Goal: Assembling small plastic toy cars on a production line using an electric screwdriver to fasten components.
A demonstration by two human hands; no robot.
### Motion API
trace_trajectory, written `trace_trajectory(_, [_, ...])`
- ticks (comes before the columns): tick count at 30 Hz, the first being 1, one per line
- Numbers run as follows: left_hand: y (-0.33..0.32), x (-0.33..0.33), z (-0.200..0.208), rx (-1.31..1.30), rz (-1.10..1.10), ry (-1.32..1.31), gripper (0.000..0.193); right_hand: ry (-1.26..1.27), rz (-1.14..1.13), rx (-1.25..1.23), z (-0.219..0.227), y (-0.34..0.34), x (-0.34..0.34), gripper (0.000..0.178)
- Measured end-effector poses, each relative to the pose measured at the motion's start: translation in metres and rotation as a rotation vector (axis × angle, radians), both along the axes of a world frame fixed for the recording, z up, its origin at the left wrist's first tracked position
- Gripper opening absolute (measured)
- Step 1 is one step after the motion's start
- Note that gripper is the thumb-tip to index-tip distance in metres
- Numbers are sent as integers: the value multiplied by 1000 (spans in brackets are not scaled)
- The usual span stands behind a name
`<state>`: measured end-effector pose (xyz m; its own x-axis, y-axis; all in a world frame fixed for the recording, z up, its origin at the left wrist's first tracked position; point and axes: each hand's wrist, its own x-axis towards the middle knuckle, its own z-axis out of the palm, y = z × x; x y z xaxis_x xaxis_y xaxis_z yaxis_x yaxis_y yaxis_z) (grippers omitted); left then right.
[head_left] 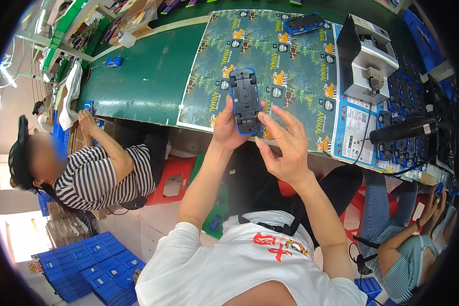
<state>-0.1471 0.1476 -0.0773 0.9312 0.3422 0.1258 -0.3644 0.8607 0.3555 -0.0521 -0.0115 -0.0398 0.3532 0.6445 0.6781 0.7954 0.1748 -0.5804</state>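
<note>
One blue toy car (pixel 244 101), underside up

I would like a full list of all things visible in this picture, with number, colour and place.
toy car: one, blue, underside up, held in the left hand
second toy car: one, blue, far on the printed sheet
small toy car: one, blue, on the green table
printed sheet: one, leaf pattern, on the table
machine: one, grey, right of the sheet
crates: several, blue, lower left
co-workers: two, striped shirts, left and lower right
left hand: grips the car
right hand: open, fingers near the car
</note>
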Motion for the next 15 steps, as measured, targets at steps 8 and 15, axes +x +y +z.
trace_trajectory(8, [2,-3,-3,17,-30,33,60,28,10,1,7,6,1,52])
trace_trajectory(15, [-2,-1,-6,103,-29,-18,59,343,-4,47,4,20,7,23])
